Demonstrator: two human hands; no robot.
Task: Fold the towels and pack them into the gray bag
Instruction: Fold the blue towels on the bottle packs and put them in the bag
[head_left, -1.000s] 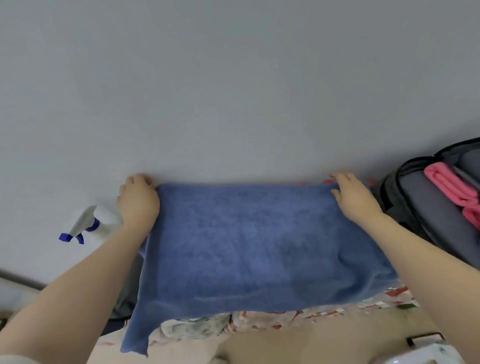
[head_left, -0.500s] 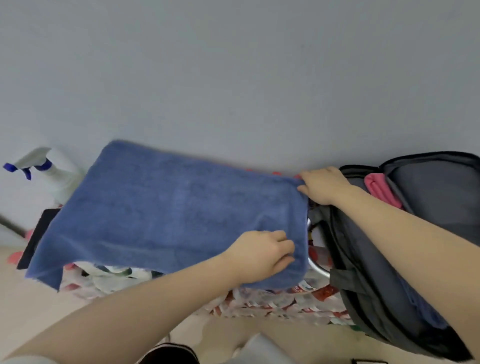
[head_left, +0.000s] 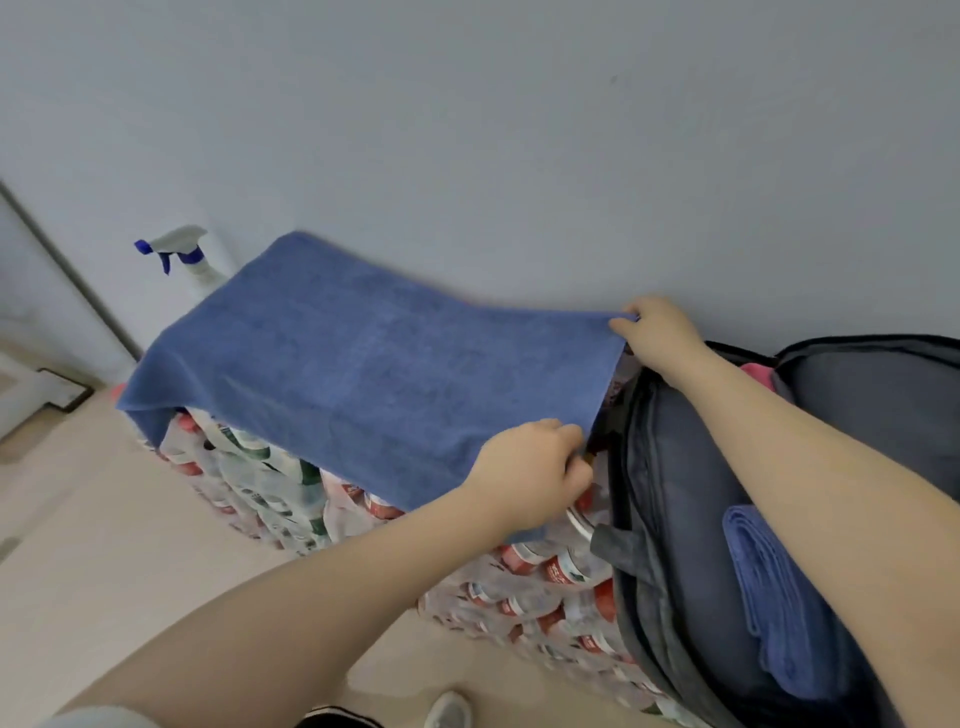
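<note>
A blue towel (head_left: 353, 364) lies spread flat over stacked packs of bottled water. My left hand (head_left: 530, 473) pinches its near right corner. At the far right corner, against the wall, my right hand (head_left: 657, 332) pinches the towel's edge. The gray bag (head_left: 691, 467) stands open just right of the towel. A folded blue towel (head_left: 779, 597) lies inside the bag, and a pink towel (head_left: 756, 371) shows at its back behind my right forearm.
The shrink-wrapped water bottle packs (head_left: 540, 571) stand on a beige floor against a gray wall. A white spray bottle (head_left: 192, 260) with a blue nozzle stands behind the towel's far left corner. A shoe tip (head_left: 449, 709) shows at the bottom edge.
My left hand left the towel's far left corner and took hold of the near right corner. The view swung left and down, bringing the open bag into sight.
</note>
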